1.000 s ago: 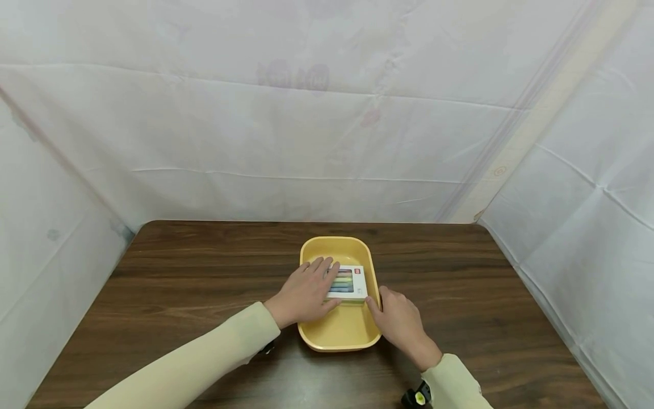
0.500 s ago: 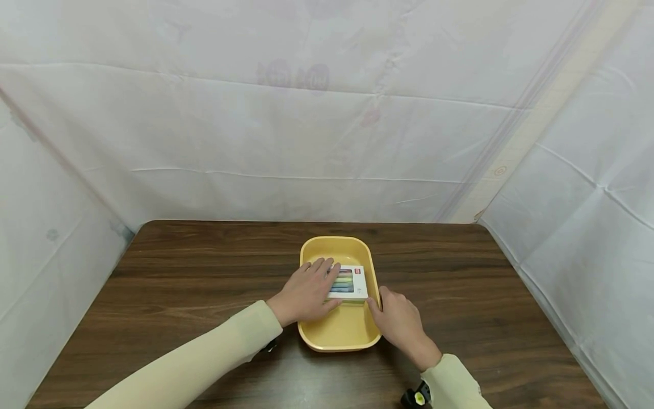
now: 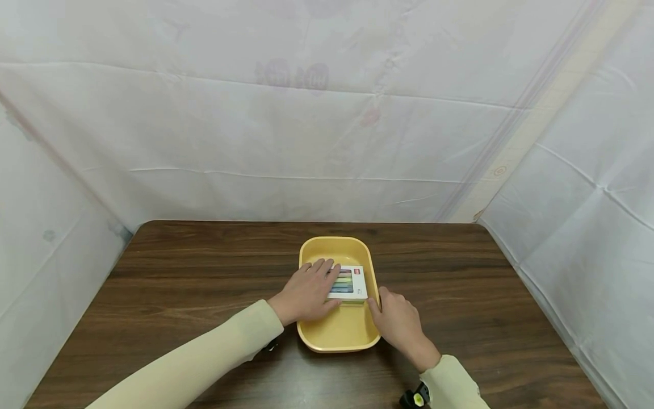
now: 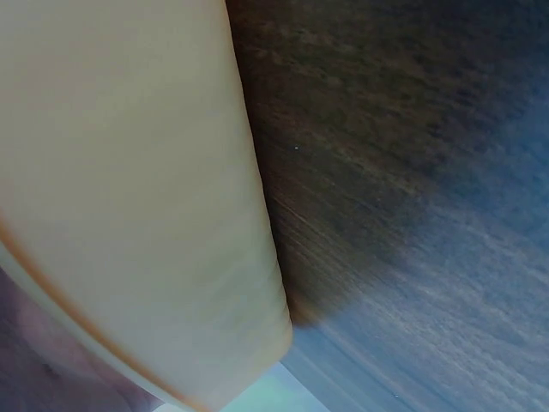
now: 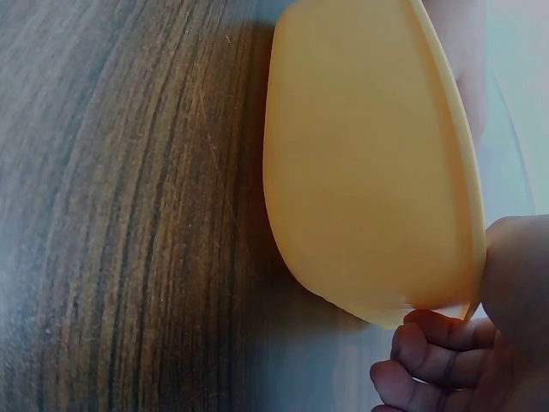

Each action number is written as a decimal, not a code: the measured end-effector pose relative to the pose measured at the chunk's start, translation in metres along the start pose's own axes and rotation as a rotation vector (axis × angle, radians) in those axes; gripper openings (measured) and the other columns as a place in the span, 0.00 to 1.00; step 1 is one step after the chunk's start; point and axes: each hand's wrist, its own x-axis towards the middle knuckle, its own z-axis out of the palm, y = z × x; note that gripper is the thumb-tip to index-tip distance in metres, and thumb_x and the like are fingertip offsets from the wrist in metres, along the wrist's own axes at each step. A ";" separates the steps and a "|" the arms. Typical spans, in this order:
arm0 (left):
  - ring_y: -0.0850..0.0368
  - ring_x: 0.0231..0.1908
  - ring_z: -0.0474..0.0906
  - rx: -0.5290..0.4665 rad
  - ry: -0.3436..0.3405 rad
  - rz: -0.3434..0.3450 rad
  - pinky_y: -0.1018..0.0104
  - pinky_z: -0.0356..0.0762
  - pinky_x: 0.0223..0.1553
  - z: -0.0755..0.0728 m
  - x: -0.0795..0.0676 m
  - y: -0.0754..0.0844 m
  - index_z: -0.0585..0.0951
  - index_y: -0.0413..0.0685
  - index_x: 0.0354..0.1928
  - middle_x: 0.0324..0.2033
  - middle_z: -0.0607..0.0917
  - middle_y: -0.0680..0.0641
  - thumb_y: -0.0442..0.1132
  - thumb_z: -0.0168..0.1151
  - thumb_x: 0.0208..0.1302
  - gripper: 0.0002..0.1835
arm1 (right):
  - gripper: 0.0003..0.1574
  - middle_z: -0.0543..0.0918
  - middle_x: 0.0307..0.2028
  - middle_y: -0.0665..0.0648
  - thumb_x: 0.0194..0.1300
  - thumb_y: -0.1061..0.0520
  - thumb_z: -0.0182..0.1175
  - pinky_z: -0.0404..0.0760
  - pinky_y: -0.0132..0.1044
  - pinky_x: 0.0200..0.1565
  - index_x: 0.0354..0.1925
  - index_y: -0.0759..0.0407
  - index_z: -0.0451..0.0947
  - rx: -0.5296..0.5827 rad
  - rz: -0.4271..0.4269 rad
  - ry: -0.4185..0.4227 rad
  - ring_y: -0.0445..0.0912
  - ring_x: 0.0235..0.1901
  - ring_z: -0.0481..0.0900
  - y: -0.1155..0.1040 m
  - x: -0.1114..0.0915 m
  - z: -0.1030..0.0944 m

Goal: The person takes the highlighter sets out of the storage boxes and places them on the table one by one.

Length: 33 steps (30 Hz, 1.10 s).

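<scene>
A yellow plastic basin (image 3: 337,335) stands upright on the table. Inside it lies a white box (image 3: 360,282) whose window shows several coloured sticks. My left hand (image 3: 306,291) rests on the box's left part with fairly straight fingers, its thumb near the box's front edge; that part of the box is hidden. At the basin's right rim my right hand (image 3: 401,322) grips the wall, thumb on the inside. The right wrist view shows curled fingers (image 5: 420,343) against the basin's outside. Only the basin's outer wall (image 4: 137,189) fills most of the left wrist view's left side.
The dark wood-grain table (image 3: 204,255) extends on both sides of the basin. White sheeting (image 3: 306,142) hangs behind the table's far edge and along both sides. A dark wrist device (image 3: 416,396) is strapped below the right sleeve (image 3: 452,380).
</scene>
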 end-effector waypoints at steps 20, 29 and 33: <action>0.48 0.65 0.65 0.050 0.007 0.029 0.51 0.62 0.65 -0.002 0.002 0.001 0.60 0.47 0.72 0.66 0.68 0.43 0.62 0.48 0.68 0.38 | 0.14 0.72 0.18 0.50 0.69 0.50 0.55 0.65 0.36 0.18 0.36 0.60 0.75 0.031 0.005 -0.004 0.41 0.17 0.71 -0.002 -0.002 -0.002; 0.48 0.64 0.66 0.051 0.033 0.046 0.51 0.64 0.65 -0.004 0.002 0.000 0.61 0.46 0.72 0.65 0.69 0.42 0.61 0.49 0.68 0.38 | 0.14 0.72 0.18 0.51 0.69 0.50 0.54 0.64 0.36 0.18 0.36 0.60 0.75 0.040 0.015 -0.018 0.41 0.16 0.70 0.000 -0.002 -0.001; 0.48 0.65 0.66 0.053 0.033 0.042 0.51 0.63 0.65 -0.006 0.001 0.000 0.61 0.46 0.72 0.65 0.69 0.42 0.61 0.49 0.68 0.38 | 0.14 0.72 0.18 0.50 0.69 0.50 0.54 0.64 0.35 0.18 0.37 0.60 0.75 0.048 0.026 -0.021 0.41 0.16 0.70 0.000 -0.002 0.000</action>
